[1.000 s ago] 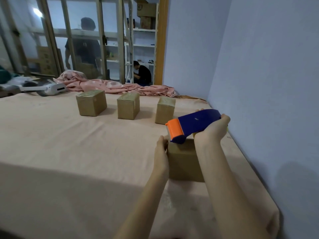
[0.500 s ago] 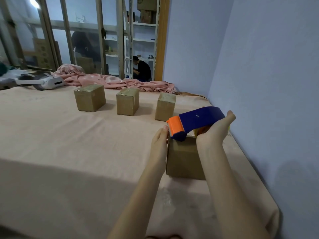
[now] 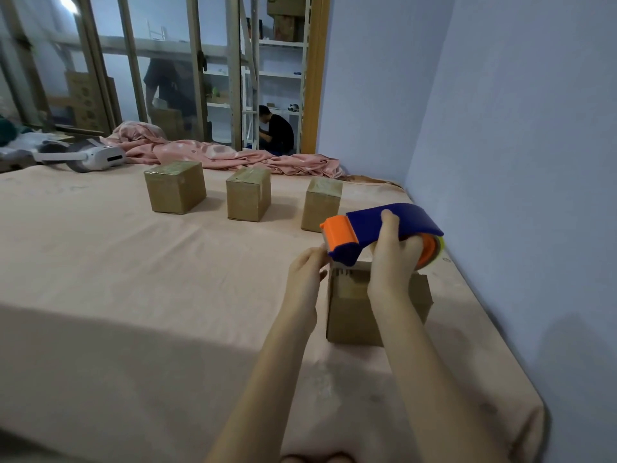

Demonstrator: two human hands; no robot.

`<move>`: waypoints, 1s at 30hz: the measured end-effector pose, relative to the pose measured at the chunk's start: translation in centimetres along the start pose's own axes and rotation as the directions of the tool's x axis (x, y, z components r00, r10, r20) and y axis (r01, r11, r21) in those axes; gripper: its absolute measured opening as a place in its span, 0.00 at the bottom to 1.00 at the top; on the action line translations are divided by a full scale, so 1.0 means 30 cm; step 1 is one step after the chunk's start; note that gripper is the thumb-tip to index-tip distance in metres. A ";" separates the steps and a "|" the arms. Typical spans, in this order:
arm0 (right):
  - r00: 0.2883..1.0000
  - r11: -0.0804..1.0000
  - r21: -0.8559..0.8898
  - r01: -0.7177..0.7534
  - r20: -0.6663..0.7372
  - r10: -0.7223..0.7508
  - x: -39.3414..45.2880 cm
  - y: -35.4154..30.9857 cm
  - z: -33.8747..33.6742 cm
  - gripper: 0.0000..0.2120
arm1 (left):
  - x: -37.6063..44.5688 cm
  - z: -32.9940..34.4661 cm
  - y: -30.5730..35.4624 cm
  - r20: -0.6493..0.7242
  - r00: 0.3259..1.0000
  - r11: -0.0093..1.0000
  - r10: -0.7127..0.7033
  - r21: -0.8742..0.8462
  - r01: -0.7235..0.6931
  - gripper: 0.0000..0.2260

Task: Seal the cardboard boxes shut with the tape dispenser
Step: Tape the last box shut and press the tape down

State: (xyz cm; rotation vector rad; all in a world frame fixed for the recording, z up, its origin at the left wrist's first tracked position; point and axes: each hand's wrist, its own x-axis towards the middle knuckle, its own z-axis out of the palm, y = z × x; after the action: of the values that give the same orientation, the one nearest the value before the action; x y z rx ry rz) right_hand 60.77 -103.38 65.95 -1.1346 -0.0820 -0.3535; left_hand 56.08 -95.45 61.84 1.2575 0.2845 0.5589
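The right hand [image 3: 392,259] is gripping the dispenser [image 3: 380,230] right of centre in the frame, fingers curled over its blue body, with one fingertip showing on top. The dispenser's orange front end is pointing left, and its roll is peeking out behind the hand on the right. The dispenser is hovering just above the near box [image 3: 350,312]; whether it is touching the top cannot be told. The left hand [image 3: 307,275] is sitting just left of that box, its fingers curled at the dispenser's orange end and the box's upper left corner; it seems to be pinching something there, but what it has hold of cannot be told.

The near box is standing on the bed [image 3: 133,295], which is covered in a peach sheet and is filling the lower frame beside the blue wall on the right. Three more boxes are standing in a row further back: the left box [image 3: 175,187], the middle box [image 3: 248,193] and the right box [image 3: 322,205], well apart from one another. Behind them a pink blanket [image 3: 217,155] is lying crumpled along the bed's far edge, and a white headset [image 3: 96,158] is resting at the upper left.
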 end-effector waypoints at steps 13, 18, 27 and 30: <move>1.000 0.998 0.068 0.009 -0.027 -0.007 0.008 0.004 0.003 0.18 | -0.008 0.040 0.005 -0.065 0.987 0.883 0.149 0.458 -0.103 0.09; 0.996 0.987 -0.145 0.075 0.056 -0.067 0.012 0.023 0.014 0.15 | 0.014 0.016 -0.010 -0.093 0.990 0.826 0.108 0.563 -0.037 0.10; 0.997 0.987 -0.150 0.063 0.044 -0.057 0.039 -0.005 -0.003 0.15 | 0.020 0.003 -0.023 -0.066 0.992 0.867 0.109 0.495 -0.062 0.08; 0.999 0.988 -0.150 0.041 0.013 -0.040 0.048 -0.011 0.001 0.15 | 0.010 0.010 -0.028 -0.080 0.990 0.877 0.117 0.476 -0.065 0.09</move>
State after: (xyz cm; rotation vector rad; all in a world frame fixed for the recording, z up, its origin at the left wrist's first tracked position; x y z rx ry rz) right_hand 62.03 -103.81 66.62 -1.2849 -0.0886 -0.3951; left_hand 56.67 -95.69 61.17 1.7256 0.4737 0.6632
